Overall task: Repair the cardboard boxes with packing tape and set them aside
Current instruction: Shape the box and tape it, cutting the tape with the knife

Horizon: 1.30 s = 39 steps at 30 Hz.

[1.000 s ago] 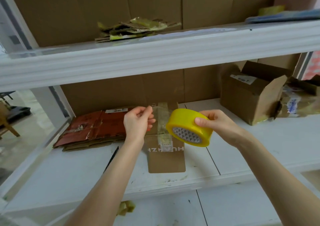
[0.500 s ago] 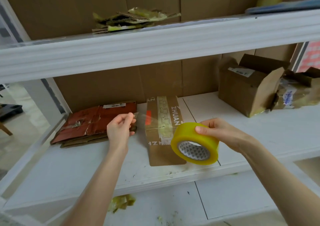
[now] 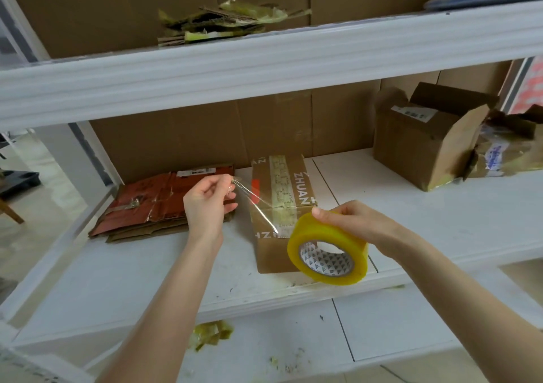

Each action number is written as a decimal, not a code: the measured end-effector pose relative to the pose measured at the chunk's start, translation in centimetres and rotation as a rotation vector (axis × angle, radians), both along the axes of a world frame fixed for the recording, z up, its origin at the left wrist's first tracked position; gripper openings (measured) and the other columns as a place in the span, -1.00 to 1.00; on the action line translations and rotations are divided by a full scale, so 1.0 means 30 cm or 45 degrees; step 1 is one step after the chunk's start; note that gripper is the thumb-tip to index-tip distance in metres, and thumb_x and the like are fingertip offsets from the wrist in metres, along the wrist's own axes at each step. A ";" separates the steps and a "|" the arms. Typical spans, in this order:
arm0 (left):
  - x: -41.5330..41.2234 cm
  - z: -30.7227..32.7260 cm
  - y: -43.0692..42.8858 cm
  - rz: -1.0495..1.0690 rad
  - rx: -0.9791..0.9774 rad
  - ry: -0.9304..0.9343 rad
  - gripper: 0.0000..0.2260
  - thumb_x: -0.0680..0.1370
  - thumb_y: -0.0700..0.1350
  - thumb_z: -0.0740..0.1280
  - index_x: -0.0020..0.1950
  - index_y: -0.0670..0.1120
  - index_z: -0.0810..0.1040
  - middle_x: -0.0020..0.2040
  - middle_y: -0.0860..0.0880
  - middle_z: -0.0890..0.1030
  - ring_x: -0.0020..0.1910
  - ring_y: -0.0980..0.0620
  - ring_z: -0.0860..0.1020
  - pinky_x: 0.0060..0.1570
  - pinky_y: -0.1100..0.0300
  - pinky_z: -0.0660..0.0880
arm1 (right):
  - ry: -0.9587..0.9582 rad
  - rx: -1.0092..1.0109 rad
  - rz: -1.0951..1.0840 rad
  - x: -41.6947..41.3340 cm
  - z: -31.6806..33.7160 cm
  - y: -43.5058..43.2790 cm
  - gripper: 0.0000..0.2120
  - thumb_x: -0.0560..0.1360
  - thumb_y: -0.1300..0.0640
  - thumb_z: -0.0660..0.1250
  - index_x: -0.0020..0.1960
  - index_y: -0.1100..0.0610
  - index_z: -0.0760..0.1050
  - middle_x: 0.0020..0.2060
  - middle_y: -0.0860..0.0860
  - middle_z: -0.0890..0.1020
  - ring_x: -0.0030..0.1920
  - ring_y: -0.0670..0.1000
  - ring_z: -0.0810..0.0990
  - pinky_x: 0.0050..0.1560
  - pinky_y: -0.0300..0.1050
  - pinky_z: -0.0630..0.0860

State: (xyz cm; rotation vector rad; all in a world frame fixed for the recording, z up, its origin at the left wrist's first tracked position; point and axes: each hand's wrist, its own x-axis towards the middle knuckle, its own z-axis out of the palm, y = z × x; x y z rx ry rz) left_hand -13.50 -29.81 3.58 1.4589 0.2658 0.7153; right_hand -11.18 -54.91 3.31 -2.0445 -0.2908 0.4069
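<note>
Yellow tape roll [image 3: 329, 249] sits lower and nearer the shelf's [image 3: 440, 206] front edge than a second ago. Hands then were close together, left fingertips working at the roll's free end. Now they are apart, and a clear strip of tape [image 3: 258, 206] stretches between them, slanting down to the roll.

Left hand [image 3: 207, 203]: thumb and forefinger pinched on the strip's end, other fingers loosely curled. Right hand [image 3: 352, 221]: fingers wrapped over the roll's outer rim, gripping it, core facing the camera.

Small box [image 3: 282, 194] stands on the shelf behind the strip, between the hands, flaps closed, an old tape band running down its middle. Strip hangs in front of it; contact cannot be told.

Judgement: end is found and length drawn, so laying it on the box is the step due.

Writing: "ZHUAN" in white on the box top; partial inverted "ZH" on the front face. Labels on the flattened red-brown cardboard [image 3: 152, 200] at left and the open box [image 3: 423, 138] at right are too small to read. Roll core shows a triangle pattern, with no legible words.
</note>
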 end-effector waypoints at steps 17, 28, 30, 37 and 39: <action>-0.014 -0.081 -0.036 0.123 -0.081 0.127 -0.89 0.52 -0.14 0.40 -0.17 0.05 0.65 -0.29 0.13 0.68 -0.26 0.24 0.61 -0.43 0.36 0.47 | -0.483 -0.662 -0.201 0.057 -0.016 -0.024 -0.64 0.39 -0.31 0.35 -0.29 -0.02 0.54 -0.36 -0.09 0.55 -0.24 -0.04 0.54 -0.33 -0.17 0.42; -0.019 -0.166 -0.076 0.200 -0.295 0.191 -0.93 0.52 -0.13 0.40 -0.14 0.02 0.65 -0.27 0.12 0.68 -0.24 0.28 0.62 -0.42 0.37 0.45 | -0.704 -0.981 -0.410 0.112 -0.089 -0.002 -0.52 0.43 -0.43 0.18 0.01 -0.07 0.56 -0.25 -0.05 0.51 -0.20 0.02 0.47 -0.19 -0.13 0.41; -0.017 -0.161 -0.079 0.160 -0.283 0.190 -0.91 0.52 -0.12 0.40 -0.16 0.04 0.66 -0.26 0.10 0.69 -0.25 0.29 0.62 -0.41 0.36 0.46 | -0.598 -0.871 -0.371 0.124 -0.104 -0.029 -0.54 0.43 -0.39 0.23 0.01 -0.04 0.58 -0.22 -0.04 0.53 -0.17 0.02 0.48 -0.19 -0.13 0.40; 0.003 -0.106 -0.116 0.016 -0.048 0.100 -0.84 0.49 -0.11 0.43 -0.25 0.12 0.69 -0.24 0.09 0.69 -0.21 0.23 0.62 -0.41 0.38 0.47 | -0.187 -0.291 -0.178 0.142 -0.125 -0.123 -0.60 0.50 -0.18 0.34 -0.07 0.19 0.60 -0.17 0.09 0.65 -0.16 0.05 0.61 -0.12 -0.05 0.55; 0.007 -0.107 -0.122 0.011 -0.017 0.124 -0.89 0.49 -0.10 0.43 -0.20 0.10 0.68 -0.25 0.10 0.69 -0.21 0.24 0.62 -0.42 0.40 0.45 | -0.148 -0.253 -0.068 0.128 -0.137 -0.143 -0.64 0.52 -0.13 0.34 -0.11 0.19 0.61 -0.22 0.10 0.64 -0.20 0.03 0.59 -0.18 -0.12 0.49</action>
